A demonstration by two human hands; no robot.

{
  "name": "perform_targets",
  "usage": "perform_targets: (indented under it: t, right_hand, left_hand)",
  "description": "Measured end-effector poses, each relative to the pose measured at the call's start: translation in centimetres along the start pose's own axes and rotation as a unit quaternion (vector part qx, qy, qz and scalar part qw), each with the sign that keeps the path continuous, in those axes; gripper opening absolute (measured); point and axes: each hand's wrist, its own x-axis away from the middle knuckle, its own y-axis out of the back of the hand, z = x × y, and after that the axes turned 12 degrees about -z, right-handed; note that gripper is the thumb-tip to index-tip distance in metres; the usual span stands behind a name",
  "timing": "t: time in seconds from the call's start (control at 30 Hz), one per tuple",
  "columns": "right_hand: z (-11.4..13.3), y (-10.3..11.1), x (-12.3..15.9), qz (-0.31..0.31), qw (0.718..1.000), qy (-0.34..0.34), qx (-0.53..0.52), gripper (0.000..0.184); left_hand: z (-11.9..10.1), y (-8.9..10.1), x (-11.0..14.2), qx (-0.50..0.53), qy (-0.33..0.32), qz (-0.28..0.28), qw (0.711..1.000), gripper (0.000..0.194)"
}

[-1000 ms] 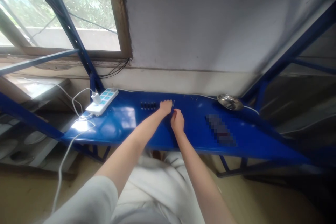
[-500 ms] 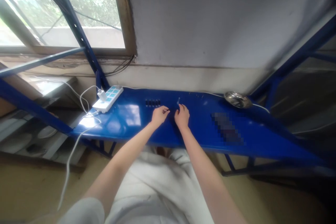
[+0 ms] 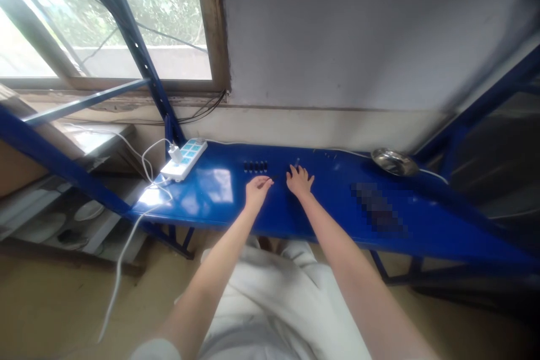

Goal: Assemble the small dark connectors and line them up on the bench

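Note:
Both my hands rest on a glossy blue metal bench point(image 3: 202, 202) under a window. My left hand point(image 3: 256, 190) is pinched on a small dark piece at its fingertips, too small to name. A row of small dark parts point(image 3: 255, 166) lies just beyond it. My right hand point(image 3: 300, 180) lies flat on the bench with fingers spread, reaching toward a tiny blue-grey part point(image 3: 297, 162) near the back edge.
A white power strip point(image 3: 184, 160) with a plugged charger and white cable sits at the bench's left end. A steel dish point(image 3: 394, 162) stands at the right rear. A blurred patch covers something right of my hands. Blue frame bars rise on both sides.
My left hand drew back from the row of dark parts with a small piece pinched. My right hand opened from a loose curl and moved forward to lie flat.

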Motion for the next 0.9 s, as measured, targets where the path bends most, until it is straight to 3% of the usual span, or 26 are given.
perform_targets:
  t: [0.27,0.5,0.63,0.9]
  right_hand:
    - [0.5,0.9,0.9,-0.063,0.997,0.033,-0.022,0.033]
    - [1.7,4.2,3.4,-0.197,0.959,-0.005,-0.203,0.025]
    - [2.2,5.4,4.9,-0.193,0.948,-0.003,-0.254,0.026]
    - [2.7,4.9,5.5,-0.135,0.958,0.125,-0.220,0.032]
  left_hand:
    - [-0.3,0.0,0.3,0.002,0.013,0.008,1.000,0.025]
    - [0.3,0.0,0.1,0.004,0.009,0.011,1.000,0.026]
    - [0.5,0.0,0.0,0.005,0.009,0.010,1.000,0.025]
    - [0.5,0.0,0.2,-0.010,-0.004,-0.001,1.000,0.024]
